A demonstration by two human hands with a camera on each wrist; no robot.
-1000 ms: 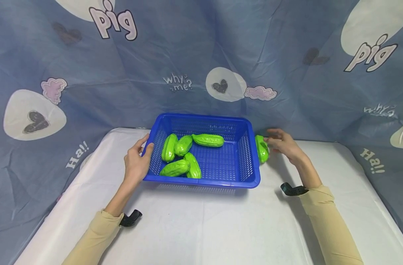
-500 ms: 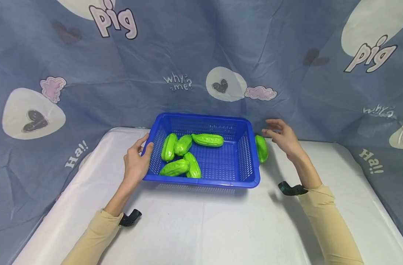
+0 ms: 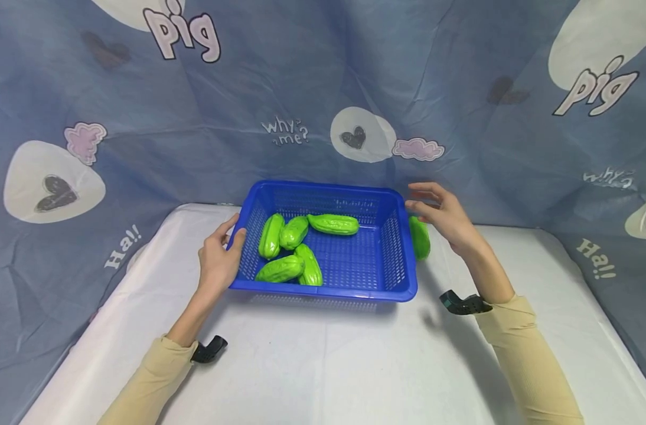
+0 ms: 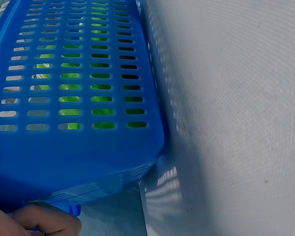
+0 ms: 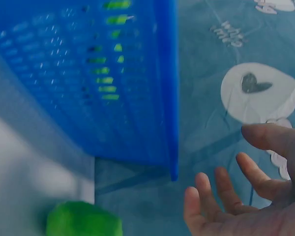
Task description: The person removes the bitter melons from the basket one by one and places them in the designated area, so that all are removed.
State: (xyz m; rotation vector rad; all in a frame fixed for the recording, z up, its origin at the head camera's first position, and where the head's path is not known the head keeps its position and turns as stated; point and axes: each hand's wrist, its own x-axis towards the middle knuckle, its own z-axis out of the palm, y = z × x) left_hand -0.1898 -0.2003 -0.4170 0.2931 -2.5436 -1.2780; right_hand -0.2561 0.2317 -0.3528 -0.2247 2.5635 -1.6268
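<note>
A blue plastic basket (image 3: 349, 293) with slotted walls stands at the middle of the table, its back side close to the curtain. Inside lie several glossy green, ridged bitter melons (image 3: 333, 225), mostly in its left half. My left hand (image 3: 219, 260) grips the basket's left rim; in the left wrist view its curled fingers (image 4: 49, 220) show at the bottom corner. One more bitter melon (image 3: 421, 239) lies outside, against the right wall, partly covered by my right hand. That right hand (image 3: 444, 217) hovers above it near the back right corner, fingers spread and holding nothing.
A white cloth (image 3: 323, 360) covers the table. Behind it and along both sides hangs a blue-grey printed curtain (image 3: 302, 77). Black wrist devices (image 3: 209, 349) sit by both beige sleeves.
My right hand has risen off the bitter melon outside the basket and shifted left toward the rim. The left hand, the basket and its contents stay where they were.
</note>
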